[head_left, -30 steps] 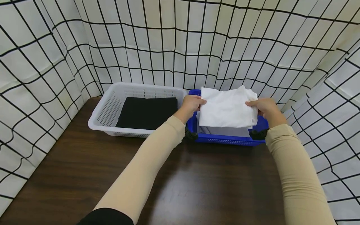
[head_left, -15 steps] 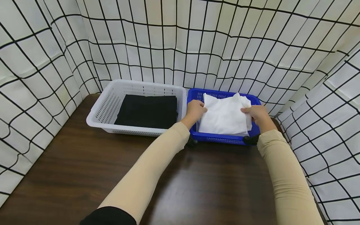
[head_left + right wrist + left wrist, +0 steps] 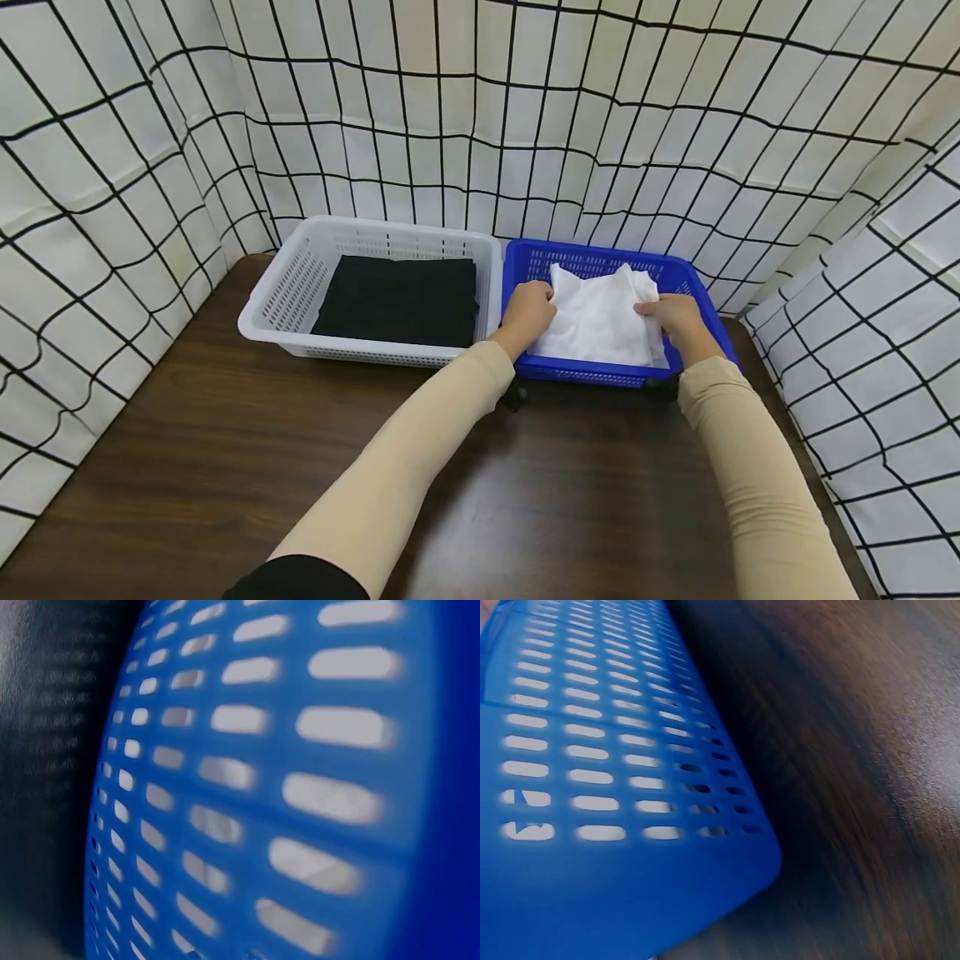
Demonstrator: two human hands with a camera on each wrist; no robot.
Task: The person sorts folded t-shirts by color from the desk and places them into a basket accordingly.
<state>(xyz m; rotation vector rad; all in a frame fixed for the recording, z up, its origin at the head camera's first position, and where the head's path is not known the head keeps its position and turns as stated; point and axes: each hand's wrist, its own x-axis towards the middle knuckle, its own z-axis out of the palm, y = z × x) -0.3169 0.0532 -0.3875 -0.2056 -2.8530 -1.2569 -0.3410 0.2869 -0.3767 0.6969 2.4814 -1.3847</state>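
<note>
A folded white cloth [image 3: 600,321] lies low inside the blue basket [image 3: 585,372], its back edge creased and uneven. At the cloth's left edge, my left hand [image 3: 528,312] holds it with curled fingers. My right hand [image 3: 673,320] pinches the right edge, thumb on top. More pale fabric shows under the cloth near the front rim. The left wrist view is filled by the basket's slotted blue wall [image 3: 615,885], with white behind the slots. The right wrist view also shows the slotted wall [image 3: 255,795] up close; neither wrist view shows fingers.
Left of the blue basket, touching or nearly touching it, stands a white basket [image 3: 281,337] holding folded black cloth [image 3: 401,300]. Both stand on a dark wooden table [image 3: 225,450]. Behind and at the sides rise white sheets with a black grid [image 3: 465,108].
Both hands have lowered the white cloth from above the blue basket's rim down into it. The hands have come slightly closer together, and the cloth has bunched a little.
</note>
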